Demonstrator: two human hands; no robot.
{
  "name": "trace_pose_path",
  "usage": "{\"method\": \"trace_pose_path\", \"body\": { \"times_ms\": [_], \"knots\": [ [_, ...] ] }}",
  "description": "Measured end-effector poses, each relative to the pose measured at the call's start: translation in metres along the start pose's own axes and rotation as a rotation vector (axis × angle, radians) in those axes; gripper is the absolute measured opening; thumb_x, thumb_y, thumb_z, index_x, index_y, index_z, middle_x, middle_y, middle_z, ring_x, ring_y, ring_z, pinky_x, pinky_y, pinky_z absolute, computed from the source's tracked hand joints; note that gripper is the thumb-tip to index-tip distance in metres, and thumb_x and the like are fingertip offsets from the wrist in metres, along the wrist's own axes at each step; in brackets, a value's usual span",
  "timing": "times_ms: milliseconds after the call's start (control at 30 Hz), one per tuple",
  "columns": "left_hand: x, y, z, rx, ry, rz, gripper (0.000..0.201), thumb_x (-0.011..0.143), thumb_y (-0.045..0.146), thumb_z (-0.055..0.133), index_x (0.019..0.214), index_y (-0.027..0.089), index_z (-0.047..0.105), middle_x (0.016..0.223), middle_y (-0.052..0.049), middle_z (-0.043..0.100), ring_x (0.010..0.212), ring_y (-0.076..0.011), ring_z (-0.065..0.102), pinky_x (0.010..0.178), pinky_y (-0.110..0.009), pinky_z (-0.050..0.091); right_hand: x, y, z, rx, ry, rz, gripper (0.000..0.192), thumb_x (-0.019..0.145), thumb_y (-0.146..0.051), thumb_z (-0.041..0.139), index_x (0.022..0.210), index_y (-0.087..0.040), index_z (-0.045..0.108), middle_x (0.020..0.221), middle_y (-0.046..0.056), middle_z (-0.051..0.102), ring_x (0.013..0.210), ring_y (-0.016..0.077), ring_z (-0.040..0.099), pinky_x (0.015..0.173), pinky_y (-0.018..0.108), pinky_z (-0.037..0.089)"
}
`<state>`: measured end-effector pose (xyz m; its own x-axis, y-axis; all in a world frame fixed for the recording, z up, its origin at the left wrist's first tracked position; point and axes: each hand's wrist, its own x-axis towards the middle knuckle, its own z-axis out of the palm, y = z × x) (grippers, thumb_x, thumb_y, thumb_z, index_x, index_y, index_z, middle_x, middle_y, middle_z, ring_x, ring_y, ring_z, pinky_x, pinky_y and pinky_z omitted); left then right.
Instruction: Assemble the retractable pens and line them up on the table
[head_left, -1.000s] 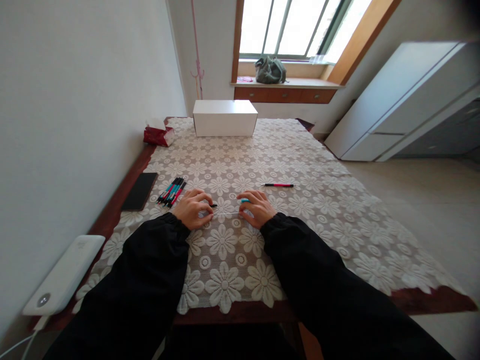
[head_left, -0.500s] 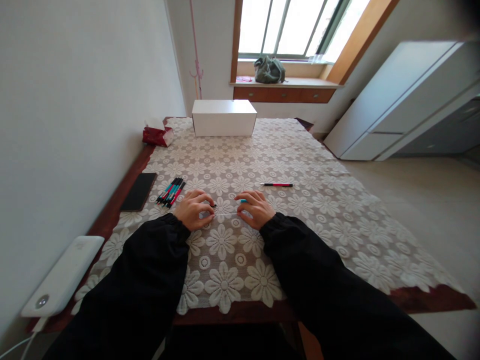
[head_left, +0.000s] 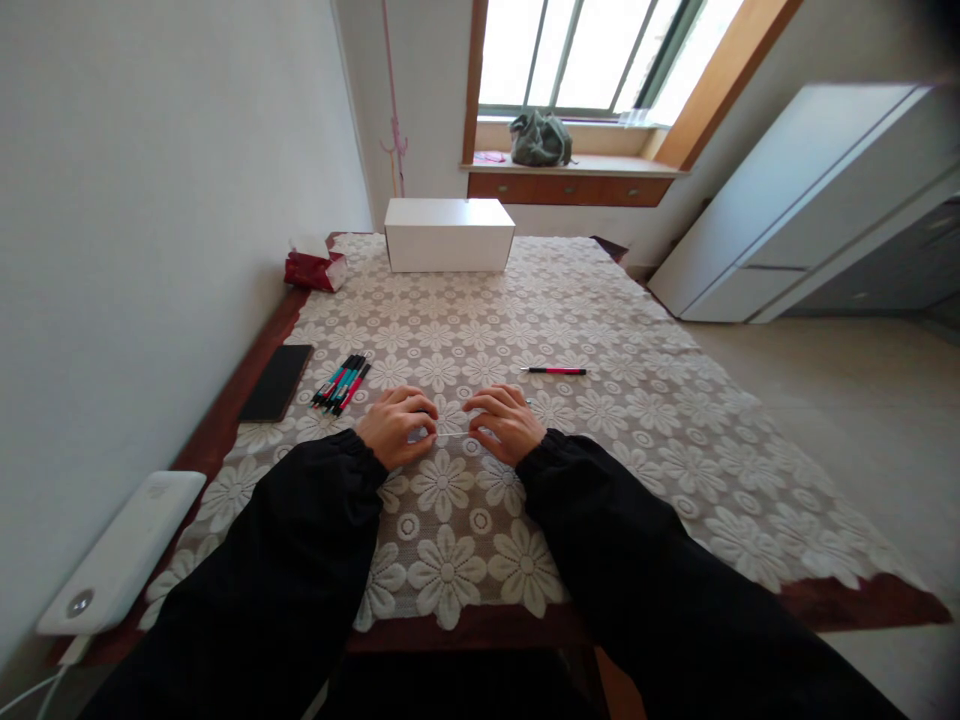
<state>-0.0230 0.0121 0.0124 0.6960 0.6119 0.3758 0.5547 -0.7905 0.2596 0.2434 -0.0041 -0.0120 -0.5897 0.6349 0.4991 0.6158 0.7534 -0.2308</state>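
My left hand and my right hand rest low over the lace tablecloth, thumbs and fingers curled toward each other. Between the two sets of fingertips runs a thin white strand, one end pinched in each hand; its exact kind is too fine to make out. Left of my left hand lies a bunch of several teal, red and black pens. A single red and black pen lies beyond my right hand, apart from it. My fingers hide whatever else is beneath them.
Along the table's left edge are a black flat notebook-like slab, a white power bank with a cable, and a red tissue pack. A white box stands at the far end. The lace tablecloth covers the table.
My hands have drawn slightly closer, and the visible stretch of white strand is shorter. The dark tip by my left fingers and teal piece by my right fingers are now mostly hidden.
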Motion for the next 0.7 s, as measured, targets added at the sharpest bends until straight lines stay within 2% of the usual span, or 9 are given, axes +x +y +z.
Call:
{"method": "trace_pose_path", "body": {
  "times_ms": [167,300,500,700],
  "knots": [
    [-0.001,-0.002,0.000,0.026,-0.004,0.014,0.008,0.084,0.027,0.069,0.080,0.025,0.076,0.105,-0.003,0.074,0.114,-0.0256,0.058,0.104,-0.045,0.043,-0.001,0.004,-0.001,-0.026,-0.031,0.018,0.006,0.090,-0.027,0.068,0.088,-0.027,0.073,0.126,0.002,0.069,0.123,0.0263,0.055,0.114,0.050,0.031],
    [-0.002,-0.003,0.000,0.027,-0.001,0.015,0.008,0.085,0.028,0.070,0.080,0.026,0.076,0.106,-0.003,0.074,0.114,-0.0258,0.058,0.102,-0.045,0.043,-0.004,0.013,-0.009,-0.045,0.017,0.064,0.012,0.089,-0.021,0.063,0.094,-0.028,0.072,0.127,0.002,0.068,0.124,0.0259,0.055,0.115,0.050,0.029],
    [-0.001,-0.001,0.000,0.006,-0.001,0.002,0.008,0.084,0.029,0.071,0.079,0.025,0.075,0.106,-0.003,0.074,0.115,-0.0266,0.058,0.101,-0.046,0.043,-0.008,0.025,-0.008,-0.084,0.031,0.091,0.006,0.087,-0.023,0.066,0.090,-0.026,0.070,0.125,0.004,0.068,0.123,0.0276,0.055,0.111,0.051,0.031],
    [-0.001,0.000,-0.001,-0.003,0.003,-0.011,0.008,0.085,0.031,0.070,0.083,0.025,0.075,0.105,-0.003,0.074,0.115,-0.0267,0.058,0.101,-0.045,0.043,-0.006,0.024,-0.004,-0.099,0.025,0.113,0.007,0.090,-0.023,0.067,0.084,-0.027,0.069,0.125,0.003,0.068,0.122,0.0270,0.055,0.110,0.050,0.033]
  ]
}}
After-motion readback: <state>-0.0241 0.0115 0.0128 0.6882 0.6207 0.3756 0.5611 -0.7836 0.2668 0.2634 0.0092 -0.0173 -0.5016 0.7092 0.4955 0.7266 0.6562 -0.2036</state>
